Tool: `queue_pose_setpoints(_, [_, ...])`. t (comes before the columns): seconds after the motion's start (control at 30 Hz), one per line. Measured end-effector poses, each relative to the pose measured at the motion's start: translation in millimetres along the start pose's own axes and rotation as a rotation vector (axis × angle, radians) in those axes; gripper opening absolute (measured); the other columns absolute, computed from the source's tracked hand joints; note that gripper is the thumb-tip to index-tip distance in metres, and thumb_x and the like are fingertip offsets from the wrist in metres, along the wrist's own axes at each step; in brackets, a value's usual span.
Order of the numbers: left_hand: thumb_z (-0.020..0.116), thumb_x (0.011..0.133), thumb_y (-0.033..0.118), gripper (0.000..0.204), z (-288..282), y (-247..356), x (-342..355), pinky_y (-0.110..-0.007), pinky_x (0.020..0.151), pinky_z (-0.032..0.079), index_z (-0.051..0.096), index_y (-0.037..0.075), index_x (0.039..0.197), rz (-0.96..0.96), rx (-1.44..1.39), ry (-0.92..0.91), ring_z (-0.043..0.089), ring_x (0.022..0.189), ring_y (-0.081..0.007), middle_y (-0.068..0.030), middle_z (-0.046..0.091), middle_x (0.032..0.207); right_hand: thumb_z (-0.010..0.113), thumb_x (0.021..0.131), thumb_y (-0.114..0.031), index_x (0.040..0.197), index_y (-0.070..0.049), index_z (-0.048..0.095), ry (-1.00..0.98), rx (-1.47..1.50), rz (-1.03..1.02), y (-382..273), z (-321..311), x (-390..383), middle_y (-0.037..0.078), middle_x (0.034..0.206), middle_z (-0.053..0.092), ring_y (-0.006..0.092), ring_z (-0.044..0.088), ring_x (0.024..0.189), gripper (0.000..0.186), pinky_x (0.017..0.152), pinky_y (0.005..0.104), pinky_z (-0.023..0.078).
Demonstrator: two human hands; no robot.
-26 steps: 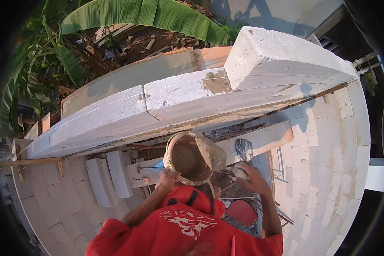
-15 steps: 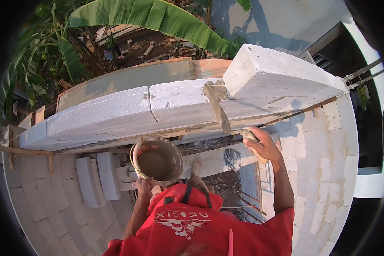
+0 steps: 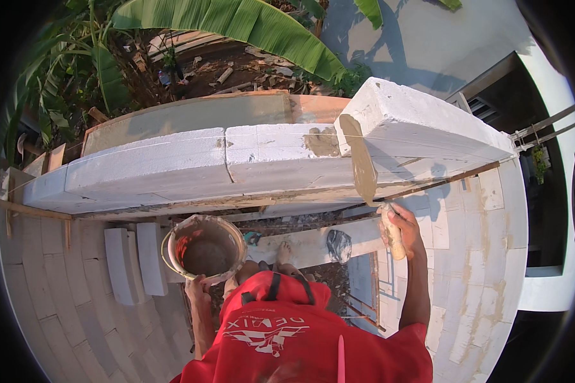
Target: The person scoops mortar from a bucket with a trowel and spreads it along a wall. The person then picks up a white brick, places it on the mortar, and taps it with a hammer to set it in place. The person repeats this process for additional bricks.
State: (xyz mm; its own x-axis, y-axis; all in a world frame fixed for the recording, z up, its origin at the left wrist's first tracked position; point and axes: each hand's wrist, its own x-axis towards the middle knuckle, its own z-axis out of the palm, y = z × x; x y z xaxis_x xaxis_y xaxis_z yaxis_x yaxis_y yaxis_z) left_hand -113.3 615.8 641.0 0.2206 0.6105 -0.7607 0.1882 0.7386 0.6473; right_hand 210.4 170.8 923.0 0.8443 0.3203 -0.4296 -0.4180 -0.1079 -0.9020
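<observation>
My right hand (image 3: 405,231) is closed round the handle of a trowel (image 3: 362,163). The mortar-smeared blade points away from me, in front of the near end of a raised white block (image 3: 428,121); whether it touches, I cannot tell. A patch of wet mortar (image 3: 321,142) lies on top of the white block course (image 3: 153,163), just left of the raised block. At lower left, my left hand (image 3: 199,290) grips the near rim of a bucket (image 3: 229,235), which is tilted and has grey mortar inside. The fingers under the rim are partly hidden.
A thin string line runs along the course. Two loose white blocks (image 3: 122,265) stand at left. Below me are a plank (image 3: 313,247) under my feet and a dark plastic bag (image 3: 339,246). Banana leaves (image 3: 236,32) hang beyond the wall.
The trowel has moved right, from the mortar patch to the raised block's end. The patch looks flatter and wider. My left hand and the bucket have shifted left in view.
</observation>
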Motion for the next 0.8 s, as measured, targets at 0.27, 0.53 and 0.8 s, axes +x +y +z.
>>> queue_pose_setpoints(0.27, [0.063, 0.08, -0.006, 0.027, -14.0, -8.1, -7.0, -0.026, 0.047, 0.054, 0.061, 0.01, 0.102, -0.024, -0.167, 0.107, 0.061, 0.062, -0.0139, -0.0009, 0.059, 0.083, 0.065, 0.099, -0.026, 0.118, 0.0, 0.061, -0.012, -0.123, 0.061, 16.2, 23.8, -33.4, 0.006, 0.076, 0.062, 0.0142, 0.06, 0.057, 0.032, 0.05, 0.0281, 0.048])
queue_pose_setpoints(0.53, [0.064, 0.078, -0.006, 0.032, -28.2, -10.4, 3.5, -0.025, 0.047, 0.053, 0.062, 0.009, 0.105, -0.02, -0.157, 0.104, 0.057, 0.058, -0.0133, -0.0011, 0.058, 0.086, 0.063, 0.1, -0.028, 0.118, 0.0, 0.061, 0.06, 0.005, -0.103, 20.1, 46.9, 12.8, 0.007, 0.077, 0.061, 0.0142, 0.06, 0.057, 0.034, 0.049, 0.0285, 0.049])
queue_pose_setpoints(0.8, [0.063, 0.078, -0.006, 0.03, -26.1, -4.8, 1.2, -0.026, 0.05, 0.054, 0.061, 0.01, 0.102, 0.014, -0.221, 0.12, 0.06, 0.067, -0.014, -0.0011, 0.058, 0.088, 0.065, 0.099, -0.029, 0.116, 0.0, 0.061, -0.033, -0.056, -0.112, 40.1, 55.9, -12.8, 0.007, 0.077, 0.062, 0.0138, 0.059, 0.057, 0.034, 0.049, 0.0291, 0.048])
